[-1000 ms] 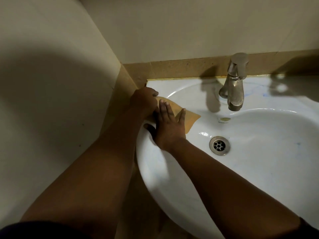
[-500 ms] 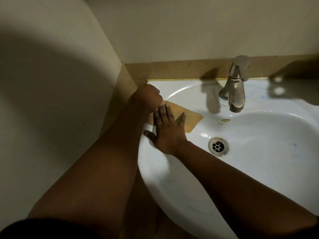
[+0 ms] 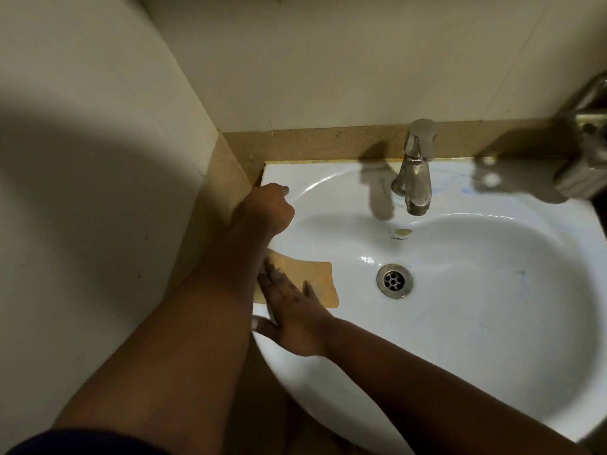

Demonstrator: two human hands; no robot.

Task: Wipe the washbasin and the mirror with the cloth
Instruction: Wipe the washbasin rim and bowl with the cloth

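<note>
The white washbasin (image 3: 492, 339) fills the right half of the view. A tan cloth (image 3: 317, 279) lies flat on its inner left slope, left of the drain (image 3: 394, 280). My right hand (image 3: 292, 310) presses flat on the cloth's near part, fingers spread and pointing to the back left, thumb on the rim. My left hand (image 3: 269, 208) is a closed fist resting on the basin's back left rim, apart from the cloth, with nothing seen in it. My left forearm hides the cloth's left edge. No mirror is in view.
A steel tap (image 3: 415, 169) stands at the basin's back middle. A metal fitting (image 3: 588, 159) juts in at the right edge. A brown stone ledge (image 3: 328, 142) and pale tiled walls close in the back and left.
My right hand has slid the cloth down the basin's left slope toward me, away from my left fist. The left fist stays at the back left rim.
</note>
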